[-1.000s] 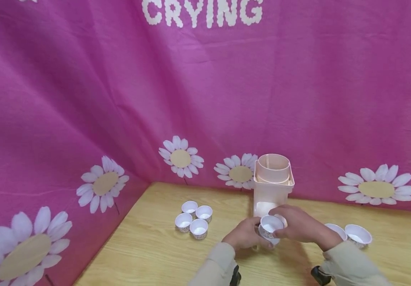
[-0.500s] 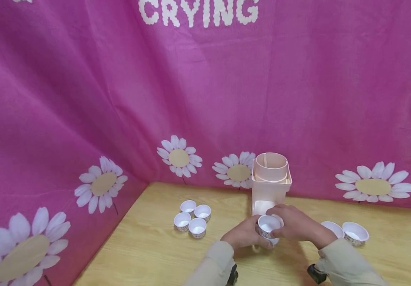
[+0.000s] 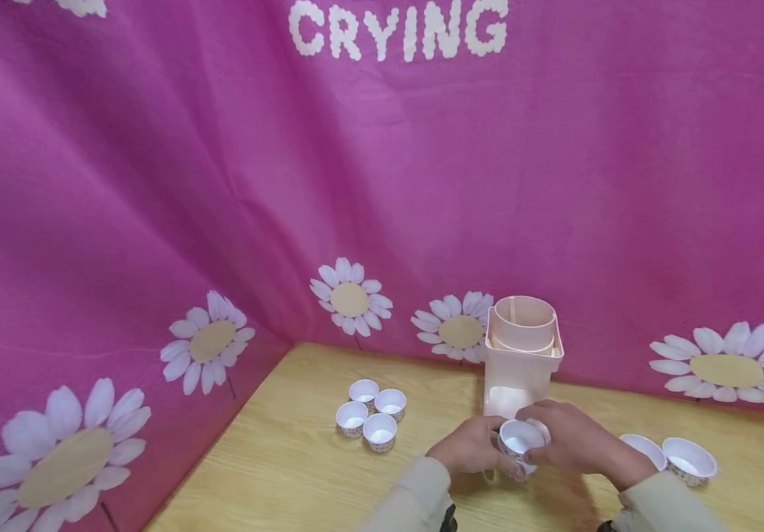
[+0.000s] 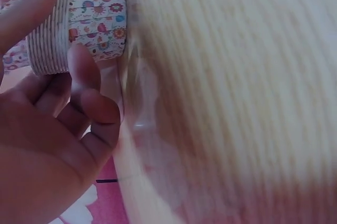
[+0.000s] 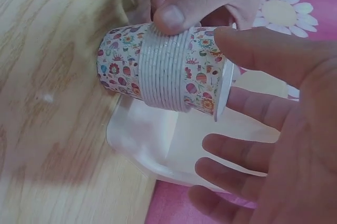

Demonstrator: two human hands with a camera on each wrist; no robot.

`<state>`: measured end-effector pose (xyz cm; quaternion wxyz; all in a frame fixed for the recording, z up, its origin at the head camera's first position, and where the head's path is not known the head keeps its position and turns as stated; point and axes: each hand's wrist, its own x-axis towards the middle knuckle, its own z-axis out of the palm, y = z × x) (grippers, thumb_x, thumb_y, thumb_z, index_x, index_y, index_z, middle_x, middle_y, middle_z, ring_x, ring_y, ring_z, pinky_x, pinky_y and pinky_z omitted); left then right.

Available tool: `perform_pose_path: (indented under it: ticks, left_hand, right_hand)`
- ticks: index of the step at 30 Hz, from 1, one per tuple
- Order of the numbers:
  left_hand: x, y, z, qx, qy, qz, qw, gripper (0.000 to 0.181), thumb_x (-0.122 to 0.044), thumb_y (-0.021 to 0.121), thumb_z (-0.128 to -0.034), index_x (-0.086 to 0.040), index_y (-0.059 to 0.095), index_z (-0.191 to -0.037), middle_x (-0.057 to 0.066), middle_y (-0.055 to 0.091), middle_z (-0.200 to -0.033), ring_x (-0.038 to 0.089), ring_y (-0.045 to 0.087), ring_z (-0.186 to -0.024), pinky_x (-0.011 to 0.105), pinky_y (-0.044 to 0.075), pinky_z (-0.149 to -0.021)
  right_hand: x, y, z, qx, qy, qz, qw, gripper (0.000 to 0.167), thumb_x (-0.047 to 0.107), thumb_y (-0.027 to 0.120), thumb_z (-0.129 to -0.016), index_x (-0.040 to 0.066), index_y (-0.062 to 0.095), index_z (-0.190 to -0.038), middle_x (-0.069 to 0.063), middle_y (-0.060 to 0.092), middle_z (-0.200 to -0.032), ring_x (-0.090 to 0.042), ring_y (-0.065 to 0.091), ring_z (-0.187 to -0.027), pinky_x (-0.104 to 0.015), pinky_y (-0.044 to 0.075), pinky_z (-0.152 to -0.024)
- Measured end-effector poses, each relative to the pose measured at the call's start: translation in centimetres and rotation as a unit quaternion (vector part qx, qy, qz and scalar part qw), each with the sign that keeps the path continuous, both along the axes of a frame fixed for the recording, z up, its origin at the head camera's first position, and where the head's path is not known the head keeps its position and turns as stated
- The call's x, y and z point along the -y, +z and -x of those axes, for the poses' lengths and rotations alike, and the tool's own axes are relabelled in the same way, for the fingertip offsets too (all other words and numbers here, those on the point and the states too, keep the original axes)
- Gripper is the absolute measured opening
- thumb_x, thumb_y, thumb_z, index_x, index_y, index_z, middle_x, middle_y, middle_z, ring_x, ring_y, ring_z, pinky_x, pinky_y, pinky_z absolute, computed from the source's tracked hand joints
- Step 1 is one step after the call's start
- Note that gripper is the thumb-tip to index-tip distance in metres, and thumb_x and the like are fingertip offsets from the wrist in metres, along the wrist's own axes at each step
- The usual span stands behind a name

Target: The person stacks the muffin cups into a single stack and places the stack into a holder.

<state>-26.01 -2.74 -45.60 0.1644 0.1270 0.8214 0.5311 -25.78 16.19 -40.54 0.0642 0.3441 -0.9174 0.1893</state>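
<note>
A stack of nested paper cups (image 3: 519, 437) is held between the two hands in front of a pale pink container (image 3: 520, 362). My left hand (image 3: 470, 446) grips the stack around its packed rims; in the right wrist view its thumb presses on the rims (image 5: 164, 74). The top cup (image 5: 206, 71) stands partly out of the stack, and my right hand (image 3: 571, 442) pinches it near its rim with thumb and index finger, the other fingers spread. The left wrist view shows the floral side of the bottom cup (image 4: 100, 21) and the left hand (image 4: 58, 134) around the rims.
Several small cups (image 3: 380, 431) stand grouped on the wooden table (image 3: 289, 473) to the left. Two more cups (image 3: 689, 459) sit beyond the right hand, one partly behind the wrist. A pink cloth with white flowers (image 3: 555, 185) hangs behind and along the left.
The head view has shifted slightly, so everything appears lower and further right. Both hands stay around the stack with little visible movement.
</note>
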Motion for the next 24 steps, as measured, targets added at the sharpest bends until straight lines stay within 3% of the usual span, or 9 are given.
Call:
perform_pose_path:
  ticks: [5,13,18,24]
  left_hand:
    - [0.1,0.27,0.07,0.004,0.01,0.001,0.9999,0.045,-0.001,0.084,-0.0715,-0.022,0.069,-0.108,-0.007,0.07,-0.083,0.007,0.057,-0.066,0.026,0.045,-0.05]
    - [0.07,-0.07,-0.22,0.007,0.005,-0.013,0.9999,0.043,-0.002,0.084,-0.0716,-0.022,0.07,-0.107,-0.008,0.068,-0.08,0.008,0.057,-0.063,0.026,0.045,-0.049]
    - [0.01,-0.24,-0.37,0.016,0.003,-0.019,0.9997,0.044,-0.003,0.084,-0.0722,-0.022,0.07,-0.108,-0.008,0.067,-0.082,0.009,0.056,-0.065,0.026,0.044,-0.049]
    - [0.13,-0.18,0.24,-0.006,-0.002,-0.002,1.0,0.047,-0.007,0.086,-0.0717,-0.024,0.07,-0.113,-0.008,0.068,-0.088,0.005,0.056,-0.076,0.024,0.047,-0.061]
  right_hand:
    - [0.34,0.03,0.09,0.01,0.011,0.007,0.9999,0.039,0.025,0.085,-0.066,0.015,0.069,-0.101,-0.002,0.067,-0.097,-0.015,0.058,-0.083,-0.029,0.043,-0.068]
    - [0.42,-0.38,-0.1,0.006,0.015,0.005,0.9998,0.038,0.025,0.085,-0.064,0.016,0.069,-0.097,0.0,0.067,-0.093,-0.013,0.056,-0.08,-0.027,0.041,-0.067]
    - [0.37,-0.42,-0.28,0.024,0.006,0.002,0.9997,0.036,0.024,0.085,-0.064,0.017,0.069,-0.096,0.001,0.067,-0.093,-0.013,0.055,-0.081,-0.029,0.041,-0.068]
    - [0.27,-0.47,0.03,0.029,0.011,0.002,0.9995,0.036,0.024,0.084,-0.064,0.015,0.068,-0.096,0.001,0.066,-0.09,-0.013,0.057,-0.081,-0.028,0.041,-0.067]
